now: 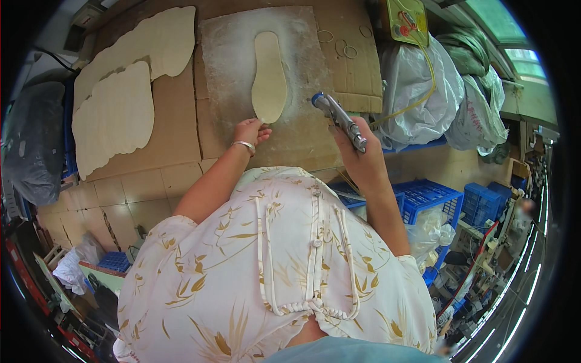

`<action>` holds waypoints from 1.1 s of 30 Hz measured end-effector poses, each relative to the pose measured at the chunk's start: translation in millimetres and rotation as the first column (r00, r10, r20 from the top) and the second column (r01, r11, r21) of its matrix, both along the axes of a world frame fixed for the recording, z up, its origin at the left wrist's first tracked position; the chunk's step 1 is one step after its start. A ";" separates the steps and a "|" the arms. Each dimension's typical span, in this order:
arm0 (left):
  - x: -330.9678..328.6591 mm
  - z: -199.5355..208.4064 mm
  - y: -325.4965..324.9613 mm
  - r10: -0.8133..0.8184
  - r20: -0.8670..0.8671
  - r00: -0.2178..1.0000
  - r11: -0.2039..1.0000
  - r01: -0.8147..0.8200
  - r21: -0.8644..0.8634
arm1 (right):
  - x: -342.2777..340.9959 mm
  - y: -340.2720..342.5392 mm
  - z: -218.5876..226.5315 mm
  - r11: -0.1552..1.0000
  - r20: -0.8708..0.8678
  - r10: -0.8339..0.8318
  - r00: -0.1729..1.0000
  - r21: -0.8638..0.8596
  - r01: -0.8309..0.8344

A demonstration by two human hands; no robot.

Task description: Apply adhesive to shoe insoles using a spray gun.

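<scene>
A cream insole [269, 75] lies lengthwise on a whitish, spray-coated sheet [227, 66] at the middle of the work table. My left hand [251, 130] pinches the insole's near end between thumb and fingers. To the right, my right hand [363, 154] is wrapped round a metal spray gun [342, 121]. The gun's blue-ringed nozzle points up and left toward the insole, apart from it. A yellow hose [417, 94] runs from near my right hand up to a yellow container.
Layered cream sheets [115, 115] with wavy edges lie on cardboard at the left. Several thin rings [346, 49] rest on the cardboard at the right. Beyond stand a yellow container [411, 15] and white plastic bags [417, 85]. Blue crates [430, 196] stand below right.
</scene>
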State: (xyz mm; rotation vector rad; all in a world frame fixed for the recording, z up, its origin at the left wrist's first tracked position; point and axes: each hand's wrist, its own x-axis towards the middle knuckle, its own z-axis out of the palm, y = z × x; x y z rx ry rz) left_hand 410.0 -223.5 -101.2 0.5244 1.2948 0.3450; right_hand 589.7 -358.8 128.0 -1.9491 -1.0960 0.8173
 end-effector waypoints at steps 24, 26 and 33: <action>-2.0 -2.3 -4.0 -0.018 -0.008 1.000 1.000 0.018 -0.008 | -3.1 -24.3 1.5 0.999 -0.038 0.011 0.999 -0.042 -0.012; -3.0 -3.7 -4.0 -0.017 -0.010 1.000 1.000 0.017 -0.007 | -1.3 -25.3 0.3 0.998 -0.033 -0.024 0.999 -0.050 0.023; -1.8 -3.6 -3.6 -0.009 -0.009 1.000 1.000 0.009 0.001 | 0.0 -29.1 1.9 0.999 -0.088 0.015 0.996 -0.048 -0.019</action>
